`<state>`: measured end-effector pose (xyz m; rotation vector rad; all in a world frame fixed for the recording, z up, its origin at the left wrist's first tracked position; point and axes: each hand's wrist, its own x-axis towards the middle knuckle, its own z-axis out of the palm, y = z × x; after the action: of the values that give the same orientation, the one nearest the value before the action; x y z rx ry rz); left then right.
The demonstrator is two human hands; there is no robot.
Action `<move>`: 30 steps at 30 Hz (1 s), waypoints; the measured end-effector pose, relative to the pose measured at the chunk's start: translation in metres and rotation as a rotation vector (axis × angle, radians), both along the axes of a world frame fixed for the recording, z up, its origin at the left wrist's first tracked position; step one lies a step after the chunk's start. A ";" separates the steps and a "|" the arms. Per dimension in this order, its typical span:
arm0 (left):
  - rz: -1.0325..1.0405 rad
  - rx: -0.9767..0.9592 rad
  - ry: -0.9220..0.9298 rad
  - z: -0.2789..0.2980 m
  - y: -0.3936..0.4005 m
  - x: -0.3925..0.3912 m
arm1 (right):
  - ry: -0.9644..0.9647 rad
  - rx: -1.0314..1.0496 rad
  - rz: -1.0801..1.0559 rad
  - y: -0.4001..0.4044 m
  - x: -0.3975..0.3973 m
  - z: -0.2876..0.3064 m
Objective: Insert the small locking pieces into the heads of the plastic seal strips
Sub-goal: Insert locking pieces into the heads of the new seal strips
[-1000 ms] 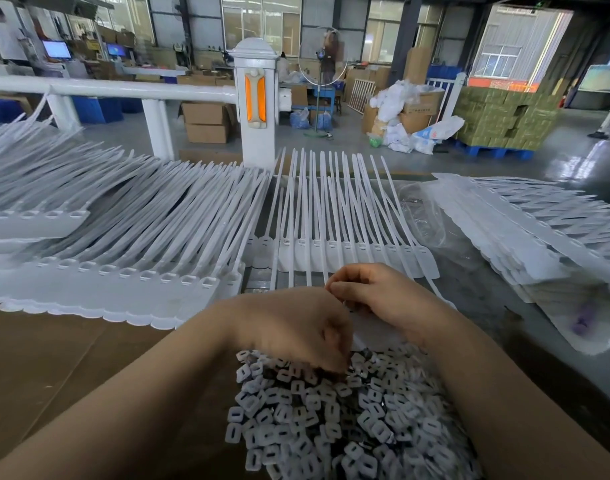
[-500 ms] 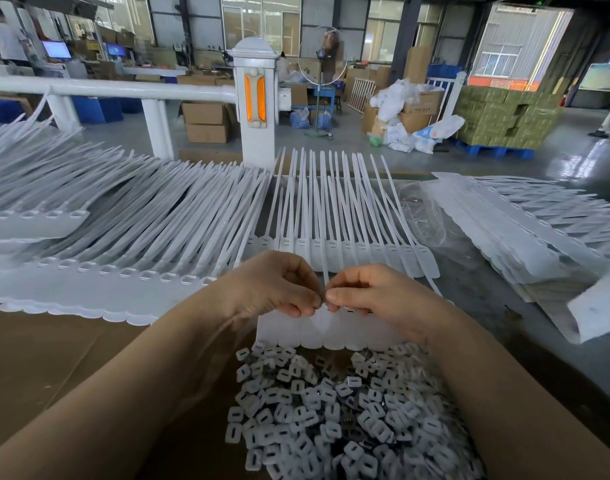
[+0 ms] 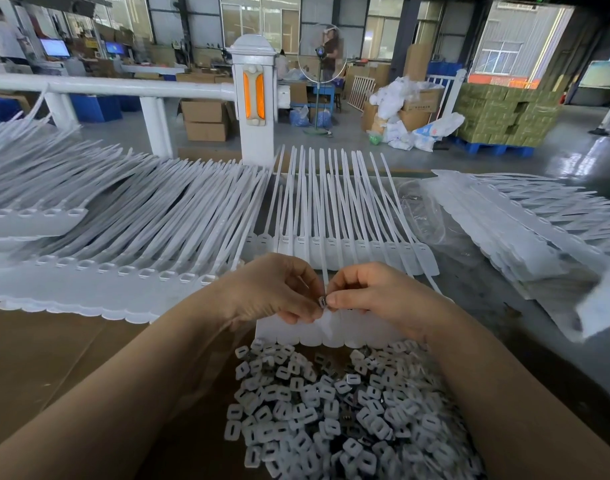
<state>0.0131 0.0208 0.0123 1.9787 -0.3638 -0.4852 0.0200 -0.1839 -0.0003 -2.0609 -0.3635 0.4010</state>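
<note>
Pinching locking piece | left hand, right hand fingertips meeting | above seal strips

We see matt white plastic seal strips at 12 o'clock, matt white plastic locking pieces at 6, matt brown cardboard at 8, glossy clear film at 2.

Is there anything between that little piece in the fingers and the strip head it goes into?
Nothing visible: both hands pinch the locking piece right over the strip heads.
</note>
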 end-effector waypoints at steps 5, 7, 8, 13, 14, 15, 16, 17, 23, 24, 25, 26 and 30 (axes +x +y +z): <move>-0.005 0.093 -0.025 -0.001 0.001 0.002 | -0.007 -0.011 0.004 -0.001 0.000 0.001; -0.003 0.128 -0.032 0.000 0.003 0.003 | -0.007 -0.014 0.011 -0.001 -0.001 0.002; -0.006 0.143 -0.035 0.000 0.004 0.003 | -0.006 -0.014 0.012 -0.001 -0.001 0.002; -0.027 0.242 -0.075 0.000 0.006 0.005 | -0.012 -0.017 0.002 -0.001 -0.002 0.003; -0.025 0.263 -0.110 -0.001 0.006 0.005 | -0.013 -0.012 -0.008 0.000 -0.002 0.003; -0.026 0.287 -0.154 -0.002 0.005 0.004 | -0.012 -0.002 -0.017 0.000 -0.002 0.003; -0.031 0.307 -0.200 -0.002 0.004 0.003 | -0.008 0.008 -0.025 0.000 -0.001 0.003; -0.037 0.316 -0.237 -0.002 0.002 0.001 | -0.004 0.016 -0.029 0.000 -0.001 0.002; -0.039 0.477 -0.393 -0.006 -0.019 -0.012 | 0.015 0.044 -0.045 0.000 -0.001 0.002; -0.040 0.503 -0.405 -0.006 -0.022 -0.013 | 0.016 0.040 -0.044 0.000 -0.001 0.002; -0.048 0.525 -0.406 -0.005 -0.024 -0.014 | 0.020 0.040 -0.043 0.000 -0.001 0.003; -0.061 0.547 -0.402 -0.004 -0.026 -0.015 | 0.025 0.042 -0.042 0.000 -0.001 0.003; -0.085 0.547 -0.399 -0.001 -0.025 -0.014 | 0.026 0.040 -0.045 0.000 -0.002 0.005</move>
<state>-0.0012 -0.0043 0.0108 2.6090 -0.6144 -0.2509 0.0177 -0.1835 0.0044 -2.0194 -0.3066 0.3902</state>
